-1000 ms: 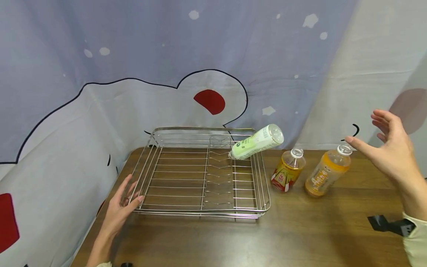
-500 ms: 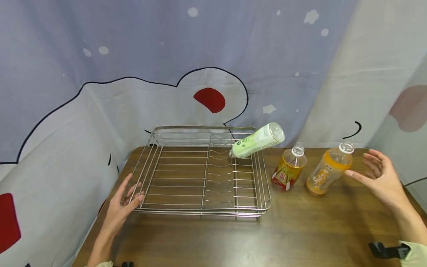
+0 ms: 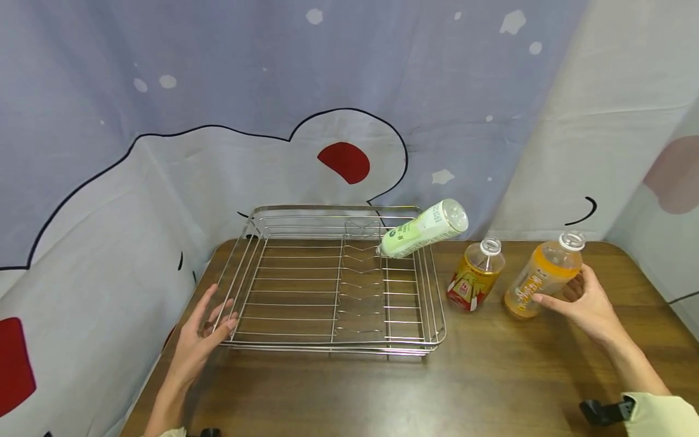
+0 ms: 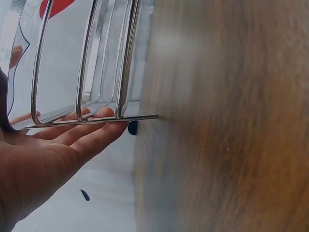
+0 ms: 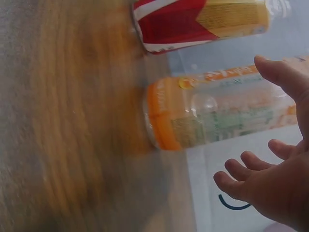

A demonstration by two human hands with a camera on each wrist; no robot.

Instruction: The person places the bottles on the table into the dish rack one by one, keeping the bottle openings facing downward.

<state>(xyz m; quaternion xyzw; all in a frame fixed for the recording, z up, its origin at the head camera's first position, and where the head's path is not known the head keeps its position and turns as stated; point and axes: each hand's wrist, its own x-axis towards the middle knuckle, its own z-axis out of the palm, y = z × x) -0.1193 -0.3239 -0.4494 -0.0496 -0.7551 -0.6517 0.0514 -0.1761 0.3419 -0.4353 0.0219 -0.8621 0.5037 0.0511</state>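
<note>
On the left, my left hand (image 3: 196, 337) holds the front left corner of a metal wire dish rack (image 3: 333, 347), thumb over the rim and fingers along the outside. The left wrist view shows those fingers (image 4: 89, 137) lying against the side wires. My right hand (image 3: 590, 306) is spread around the right side of a clear plastic bottle with an orange label (image 3: 537, 279), thumb in front and fingers behind. In the right wrist view, a gap shows between this bottle (image 5: 217, 108) and the fingers (image 5: 231, 181).
A green-labelled bottle (image 3: 423, 230) leans upside down in the rack's right side, its base sticking out over the edge. Between rack and orange bottle stands a red and yellow labelled bottle (image 3: 475, 276). A printed curtain (image 3: 218, 79) hangs behind the wooden table (image 3: 327, 394).
My right hand has come down and leftward from above the table's right side to beside the orange-labelled bottle. My left hand, the rack and the bottles have stayed in place.
</note>
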